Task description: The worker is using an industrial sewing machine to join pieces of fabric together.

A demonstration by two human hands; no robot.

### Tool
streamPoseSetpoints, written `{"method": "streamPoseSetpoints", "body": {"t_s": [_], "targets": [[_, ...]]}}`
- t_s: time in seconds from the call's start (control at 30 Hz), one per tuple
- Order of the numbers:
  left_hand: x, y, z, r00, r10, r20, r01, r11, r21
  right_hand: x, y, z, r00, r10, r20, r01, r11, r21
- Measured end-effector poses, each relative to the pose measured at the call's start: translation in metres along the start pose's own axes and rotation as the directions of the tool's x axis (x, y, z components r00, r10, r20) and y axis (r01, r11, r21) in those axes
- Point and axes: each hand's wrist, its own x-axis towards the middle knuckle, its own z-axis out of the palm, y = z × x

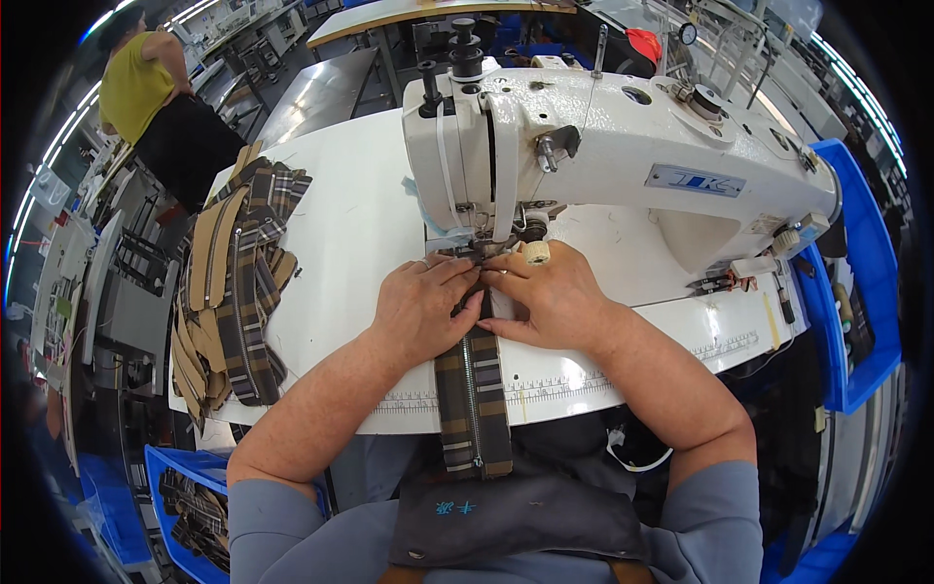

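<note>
A plaid fabric strip with a zipper point(474, 399) runs from the needle area of the white sewing machine point(603, 127) down over the table's front edge toward my lap. Close to the presser foot, my left hand point(425, 304) holds the strip's left side, fingers bent and thumb tip on the cloth. My right hand point(550, 297) grips the other side, its fingertips beside the foot and its thumb lower on the strip. My fingers partly hide the cloth under the needle.
A pile of plaid and tan zipper pieces point(238, 292) lies on the table at left. Blue bins point(866, 370) stand at right and lower left. Small tools point(715, 283) rest beneath the machine arm. A printed ruler point(584, 387) follows the front edge. Another person point(146, 88) stands at back left.
</note>
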Motion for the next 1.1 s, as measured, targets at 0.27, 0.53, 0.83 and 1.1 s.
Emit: {"method": "streamPoseSetpoints", "body": {"t_s": [0.27,0.53,0.83,1.1], "targets": [[-0.0019,0.0001,0.0028,1.0,-0.005,0.003,0.005,1.0,-0.01,-0.0014,-0.0013,-0.0022,0.999,0.031,0.042,-0.031,1.0,0.003],[-0.0018,-0.0009,0.0034,0.997,-0.08,0.012,0.081,0.992,-0.095,-0.001,-0.0042,-0.0007,0.999,0.03,0.038,-0.029,0.999,-0.045],[-0.0005,-0.0012,0.0038,0.995,-0.099,0.016,0.1,0.984,-0.144,-0.0003,-0.0049,-0.0002,0.998,0.044,0.055,-0.04,0.998,-0.057],[-0.0017,-0.0048,0.0056,0.992,-0.123,0.012,0.123,0.975,-0.187,0.0014,-0.0067,0.0015,1.0,0.024,-0.003,-0.024,0.999,-0.039]]}}
